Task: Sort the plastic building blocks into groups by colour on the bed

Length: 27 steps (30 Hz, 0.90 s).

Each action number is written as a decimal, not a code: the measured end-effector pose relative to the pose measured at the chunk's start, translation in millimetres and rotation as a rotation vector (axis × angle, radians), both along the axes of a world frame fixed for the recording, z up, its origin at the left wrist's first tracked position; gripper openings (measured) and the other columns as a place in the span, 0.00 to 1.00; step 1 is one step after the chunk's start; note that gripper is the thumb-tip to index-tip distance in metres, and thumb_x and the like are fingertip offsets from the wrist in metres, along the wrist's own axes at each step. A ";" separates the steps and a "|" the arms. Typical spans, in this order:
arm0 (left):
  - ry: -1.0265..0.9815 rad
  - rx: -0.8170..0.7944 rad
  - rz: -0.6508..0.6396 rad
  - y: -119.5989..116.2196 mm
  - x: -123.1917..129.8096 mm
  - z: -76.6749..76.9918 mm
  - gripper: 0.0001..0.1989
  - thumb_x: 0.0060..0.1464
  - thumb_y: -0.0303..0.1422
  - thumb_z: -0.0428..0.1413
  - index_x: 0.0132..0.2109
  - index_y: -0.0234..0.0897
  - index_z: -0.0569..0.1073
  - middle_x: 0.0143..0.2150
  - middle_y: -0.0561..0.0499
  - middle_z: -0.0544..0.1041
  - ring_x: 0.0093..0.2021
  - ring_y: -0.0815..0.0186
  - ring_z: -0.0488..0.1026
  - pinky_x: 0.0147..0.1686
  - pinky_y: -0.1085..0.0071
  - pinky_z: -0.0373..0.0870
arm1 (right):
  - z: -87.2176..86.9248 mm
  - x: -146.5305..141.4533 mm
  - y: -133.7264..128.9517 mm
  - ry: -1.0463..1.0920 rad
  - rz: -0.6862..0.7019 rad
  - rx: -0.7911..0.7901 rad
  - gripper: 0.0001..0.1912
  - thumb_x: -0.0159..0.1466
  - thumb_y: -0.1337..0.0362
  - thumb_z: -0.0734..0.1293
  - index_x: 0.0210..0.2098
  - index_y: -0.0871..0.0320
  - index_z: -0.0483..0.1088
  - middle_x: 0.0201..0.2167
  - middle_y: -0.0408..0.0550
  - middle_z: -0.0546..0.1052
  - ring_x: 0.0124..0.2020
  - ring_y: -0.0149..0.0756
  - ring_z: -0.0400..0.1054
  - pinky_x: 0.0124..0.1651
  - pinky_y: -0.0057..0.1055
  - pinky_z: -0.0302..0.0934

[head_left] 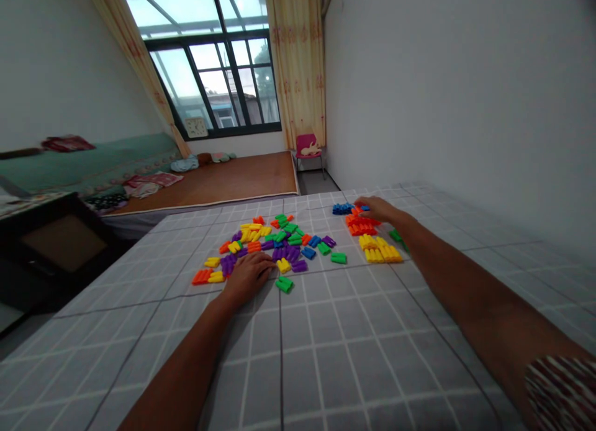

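Observation:
My left hand [249, 272] lies palm down at the near edge of a loose mixed pile of small plastic building pieces, fingers stretched out and touching the table. Purple pieces [286, 252] and a yellow piece [283, 266] are close to its fingertips, and a green piece [284, 284] sits just to the right. Over at the right, my right hand [376, 208] reaches onto a group of orange pieces [361, 226], its fingers closed round an orange piece at the top. Blue pieces [343, 208] are grouped behind it, yellow pieces [380, 249] in front. My right forearm partly covers green pieces [397, 235].
A grey checked cloth [316, 344] covers the table. The white wall [447, 108] runs along the right. Beyond the table are a low brown bed platform [223, 181], a pink chair [307, 146] and a window. A dark cabinet [56, 251] stands at left.

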<state>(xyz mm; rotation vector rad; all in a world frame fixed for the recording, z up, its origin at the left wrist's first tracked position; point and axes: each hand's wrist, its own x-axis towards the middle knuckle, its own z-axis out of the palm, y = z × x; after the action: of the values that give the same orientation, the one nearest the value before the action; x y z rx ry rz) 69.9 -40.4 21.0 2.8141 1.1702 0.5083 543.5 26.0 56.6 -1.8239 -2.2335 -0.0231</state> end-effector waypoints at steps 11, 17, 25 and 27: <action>0.038 -0.003 0.007 -0.9 -0.1 1.1 0.15 0.63 0.35 0.48 0.48 0.45 0.78 0.52 0.49 0.75 0.56 0.59 0.68 0.57 0.57 0.61 | -17.4 18.6 13.2 -0.003 -0.061 -0.067 0.19 0.57 0.64 0.70 0.48 0.56 0.75 0.49 0.52 0.78 0.48 0.44 0.72 0.49 0.35 0.64; 0.047 0.005 0.014 -3.3 1.1 3.4 0.15 0.63 0.35 0.48 0.48 0.45 0.78 0.53 0.49 0.75 0.56 0.59 0.67 0.57 0.58 0.61 | -23.7 14.8 16.5 -0.019 -0.083 -0.089 0.21 0.56 0.60 0.71 0.49 0.51 0.75 0.49 0.51 0.78 0.49 0.48 0.72 0.49 0.38 0.65; 0.031 0.001 0.006 -0.8 -0.2 0.9 0.14 0.63 0.35 0.48 0.47 0.45 0.78 0.51 0.49 0.76 0.55 0.59 0.68 0.57 0.59 0.62 | -6.9 25.0 7.1 0.117 -0.064 -0.048 0.21 0.61 0.59 0.65 0.53 0.55 0.73 0.50 0.51 0.78 0.47 0.43 0.73 0.50 0.37 0.66; 0.024 0.004 0.009 0.2 -0.8 -0.6 0.14 0.63 0.35 0.48 0.48 0.45 0.78 0.52 0.49 0.76 0.55 0.59 0.68 0.57 0.59 0.62 | -2.3 35.8 6.8 0.128 -0.109 0.003 0.19 0.63 0.60 0.62 0.52 0.57 0.74 0.50 0.52 0.78 0.48 0.43 0.72 0.51 0.37 0.65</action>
<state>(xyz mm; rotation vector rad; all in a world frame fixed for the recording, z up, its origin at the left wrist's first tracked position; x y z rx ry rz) 69.1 -40.1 20.4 2.8276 1.1872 0.4798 579.3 32.8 54.3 -1.8876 -2.0455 0.0677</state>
